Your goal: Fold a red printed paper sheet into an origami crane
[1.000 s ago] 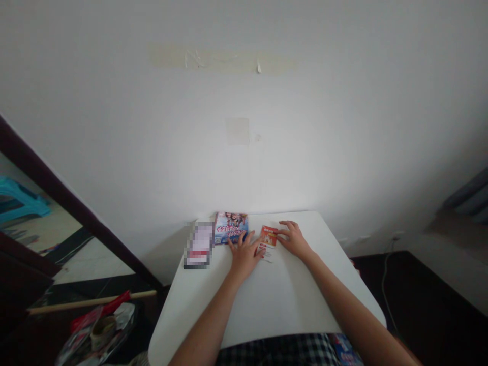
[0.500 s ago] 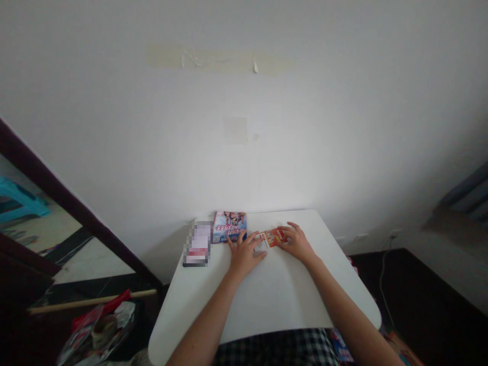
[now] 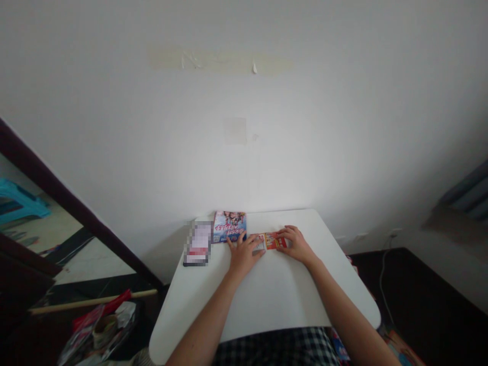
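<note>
A small red-and-white printed card [image 3: 270, 241] lies crosswise on the white table [image 3: 282, 284], red part to the right. My left hand [image 3: 243, 255] rests with spread fingers at its white end; the thumb and forefinger touch the card, while other fingertips reach the lower edge of a blue printed booklet [image 3: 230, 223]. At the red end, my right hand [image 3: 297, 245] grips the card, thumb along the near edge and curled fingers along the far one. Both hands cover part of the card.
A pixelated phone-like object [image 3: 198, 244] lies at the table's left edge, beside the booklet. Behind the table stands a white wall [image 3: 305, 127]. A clear bag of things [image 3: 102, 330] sits on the floor at left, near a mirror [image 3: 87, 244]. A cable [image 3: 384, 284] hangs at right.
The card has turned from upright to lying crosswise, its red part swinging to the right. My right hand's fingers have closed round that end. My left hand has barely moved.
</note>
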The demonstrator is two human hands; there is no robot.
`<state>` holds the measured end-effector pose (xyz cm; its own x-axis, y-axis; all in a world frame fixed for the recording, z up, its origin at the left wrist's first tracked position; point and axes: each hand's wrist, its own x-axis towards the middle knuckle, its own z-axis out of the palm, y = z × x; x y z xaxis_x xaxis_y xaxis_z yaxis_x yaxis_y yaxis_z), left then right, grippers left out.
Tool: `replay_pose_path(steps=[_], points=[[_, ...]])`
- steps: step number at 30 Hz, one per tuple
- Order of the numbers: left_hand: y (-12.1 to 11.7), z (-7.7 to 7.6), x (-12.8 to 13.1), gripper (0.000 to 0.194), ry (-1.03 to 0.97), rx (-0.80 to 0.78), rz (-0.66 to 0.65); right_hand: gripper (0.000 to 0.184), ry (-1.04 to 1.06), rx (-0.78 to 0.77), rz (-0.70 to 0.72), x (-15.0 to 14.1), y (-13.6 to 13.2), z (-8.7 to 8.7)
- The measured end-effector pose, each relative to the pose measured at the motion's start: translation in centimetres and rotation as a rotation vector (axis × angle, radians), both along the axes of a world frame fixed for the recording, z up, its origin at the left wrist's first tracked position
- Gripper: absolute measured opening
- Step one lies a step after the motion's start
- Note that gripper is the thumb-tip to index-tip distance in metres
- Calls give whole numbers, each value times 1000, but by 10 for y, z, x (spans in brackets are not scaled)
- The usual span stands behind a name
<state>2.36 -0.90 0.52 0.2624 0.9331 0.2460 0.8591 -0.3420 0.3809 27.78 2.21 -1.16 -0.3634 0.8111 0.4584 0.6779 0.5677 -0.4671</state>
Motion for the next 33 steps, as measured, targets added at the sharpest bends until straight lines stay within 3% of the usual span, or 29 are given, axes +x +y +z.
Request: replay_pose_path(steps=[22,33], points=[[4,-1,0,31,23,31,17,36,-84,-6,32,-2,-11,10],[2,5,0,31,24,-33,23,23,-48,18,16,2,-7,5]])
